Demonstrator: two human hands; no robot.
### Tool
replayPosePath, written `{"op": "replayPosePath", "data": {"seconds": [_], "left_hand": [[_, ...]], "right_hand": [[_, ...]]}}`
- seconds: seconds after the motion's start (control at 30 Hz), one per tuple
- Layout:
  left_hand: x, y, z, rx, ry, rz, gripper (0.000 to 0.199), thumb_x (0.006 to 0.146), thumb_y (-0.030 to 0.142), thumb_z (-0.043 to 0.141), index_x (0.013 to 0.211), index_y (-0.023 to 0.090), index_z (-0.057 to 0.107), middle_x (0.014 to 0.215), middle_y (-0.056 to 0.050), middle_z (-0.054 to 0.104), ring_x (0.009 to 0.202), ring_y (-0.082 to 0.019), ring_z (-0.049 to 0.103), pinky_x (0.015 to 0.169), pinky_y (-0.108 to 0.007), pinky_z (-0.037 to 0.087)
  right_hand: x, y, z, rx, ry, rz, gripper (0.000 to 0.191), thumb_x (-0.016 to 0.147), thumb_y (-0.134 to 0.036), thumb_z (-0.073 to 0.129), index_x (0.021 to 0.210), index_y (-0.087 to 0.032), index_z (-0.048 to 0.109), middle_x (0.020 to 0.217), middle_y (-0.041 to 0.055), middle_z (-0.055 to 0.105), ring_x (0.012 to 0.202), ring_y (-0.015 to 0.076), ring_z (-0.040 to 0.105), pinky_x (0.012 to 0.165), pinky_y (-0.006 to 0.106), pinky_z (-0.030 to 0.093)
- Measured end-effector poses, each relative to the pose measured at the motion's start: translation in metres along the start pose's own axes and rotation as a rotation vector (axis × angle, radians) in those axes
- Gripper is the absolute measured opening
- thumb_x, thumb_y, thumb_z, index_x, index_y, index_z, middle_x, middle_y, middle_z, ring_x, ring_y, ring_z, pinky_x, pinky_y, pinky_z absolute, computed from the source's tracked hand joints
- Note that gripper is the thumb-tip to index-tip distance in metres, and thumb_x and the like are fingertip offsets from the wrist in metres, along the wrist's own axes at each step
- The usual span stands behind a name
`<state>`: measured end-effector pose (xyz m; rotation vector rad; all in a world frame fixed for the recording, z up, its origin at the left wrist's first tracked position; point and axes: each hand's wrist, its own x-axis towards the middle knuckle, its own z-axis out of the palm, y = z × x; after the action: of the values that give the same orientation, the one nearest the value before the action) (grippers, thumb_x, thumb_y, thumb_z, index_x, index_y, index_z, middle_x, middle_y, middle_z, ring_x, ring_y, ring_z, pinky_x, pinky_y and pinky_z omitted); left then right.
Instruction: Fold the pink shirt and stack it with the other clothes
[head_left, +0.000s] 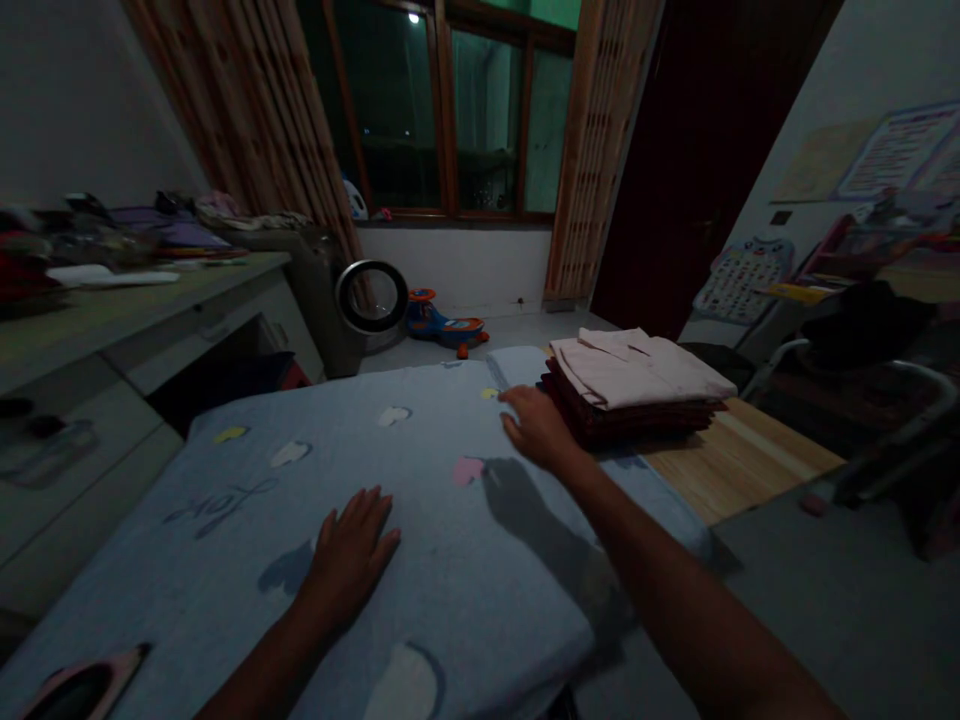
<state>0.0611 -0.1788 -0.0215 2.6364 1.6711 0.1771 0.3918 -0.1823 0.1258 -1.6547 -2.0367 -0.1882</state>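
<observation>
Over one blue cloth (435, 580), two hands (349, 560) (536, 425); alongside, one clothes stack (637, 372)

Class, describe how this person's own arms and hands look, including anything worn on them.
The left hand and right hand are ungloved. The left forearm and right forearm are bare as far as they show, each broadening from the wrist towards the picture's edge. No sleeve, watch or bracelet is visible. The dim light hides finer details.
</observation>
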Motion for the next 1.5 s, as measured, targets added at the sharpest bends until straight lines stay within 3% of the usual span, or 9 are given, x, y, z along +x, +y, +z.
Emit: {"op": "replayPosePath", "data": {"seconds": [0.1,0.17,0.3,0.57,0.87,1.5], "left_hand": [[-0.01,-0.005,0.003,0.081,-0.011,-0.054,0.055,0.096,0.044,0.03,0.143,0.021,0.046,0.155,-0.008,0.036,0.146,-0.028,0.027,0.116,-0.055,0.021],[-0.016,-0.003,0.003,0.093,-0.003,-0.072,0.055,0.097,0.044,0.03,0.144,0.021,0.044,0.156,-0.008,0.035,0.145,-0.027,0.027,0.115,-0.054,0.023],[-0.021,0.005,-0.003,0.066,0.013,-0.091,0.054,0.098,0.044,0.03,0.145,0.021,0.043,0.156,-0.009,0.035,0.145,-0.026,0.027,0.115,-0.053,0.023],[-0.022,0.008,-0.006,-0.011,0.048,-0.117,0.053,0.097,0.046,0.033,0.144,0.023,0.042,0.156,-0.008,0.035,0.146,-0.025,0.026,0.117,-0.05,0.02],[-0.023,0.009,-0.006,-0.044,0.066,-0.131,0.052,0.097,0.046,0.035,0.143,0.024,0.043,0.155,-0.007,0.037,0.145,-0.025,0.027,0.117,-0.049,0.016],[-0.022,0.009,-0.007,-0.045,0.076,-0.122,0.051,0.096,0.045,0.036,0.142,0.023,0.045,0.154,-0.008,0.039,0.144,-0.027,0.029,0.117,-0.051,0.018]], "right_hand": [[-0.027,-0.063,0.068,0.094,-0.166,-0.068,0.024,0.092,-0.032,0.055,0.109,-0.019,0.065,0.114,0.0089,0.065,0.107,0.0214,0.056,0.095,0.034,0.041],[-0.044,-0.09,0.104,0.096,-0.211,-0.049,0.028,0.092,-0.038,0.057,0.11,-0.019,0.065,0.116,0.0099,0.063,0.11,0.0229,0.055,0.096,0.037,0.04],[-0.064,-0.115,0.141,0.076,-0.186,0.062,0.026,0.09,-0.035,0.059,0.11,-0.02,0.063,0.121,0.0105,0.06,0.115,0.024,0.052,0.1,0.04,0.037],[-0.067,-0.114,0.145,0.089,-0.148,0.072,0.026,0.089,-0.026,0.057,0.113,-0.021,0.062,0.129,0.0099,0.058,0.121,0.0237,0.048,0.105,0.039,0.033],[-0.066,-0.116,0.144,0.079,-0.14,0.061,0.024,0.093,-0.028,0.05,0.112,-0.02,0.063,0.126,0.0105,0.059,0.118,0.0235,0.05,0.105,0.039,0.033],[-0.066,-0.117,0.147,0.057,-0.152,0.085,0.025,0.089,-0.026,0.055,0.113,-0.021,0.062,0.128,0.0093,0.058,0.119,0.0246,0.048,0.105,0.039,0.033]]}}
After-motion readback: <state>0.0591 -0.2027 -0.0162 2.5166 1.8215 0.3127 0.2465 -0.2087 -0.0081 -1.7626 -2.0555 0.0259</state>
